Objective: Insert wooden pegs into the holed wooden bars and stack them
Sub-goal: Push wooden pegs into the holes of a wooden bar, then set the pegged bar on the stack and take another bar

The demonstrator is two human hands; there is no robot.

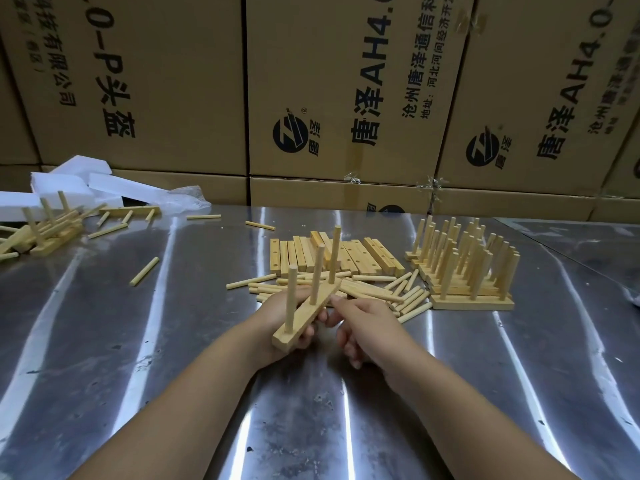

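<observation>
Head view: at the centre of the frame, the left hand grips a pegged bar from underneath. Its fingers wrap the near half, and the bar is lifted clear of the worktop. The bar tilts, with its far end higher, and three pegs stand in its holes. The right hand sits just right of the bar with its fingers loosely curled and nothing visible in it. Its fingertips are at the bar's far end, but whether they touch it cannot be told.

All three holes look filled, so the step in hand is judged to be seating the pegs and setting the bar down. To do that well, the person would press each peg straight along its own axis while the left hand braces the bar from below. Each peg should then be checked for standing square. The finished stack is at centre right, bristling with upright pegs, so the bar should go down level and close beside its neighbours without knocking them.

Bare bars lie just beyond the hands, and loose pegs lie between them and the stack.
</observation>
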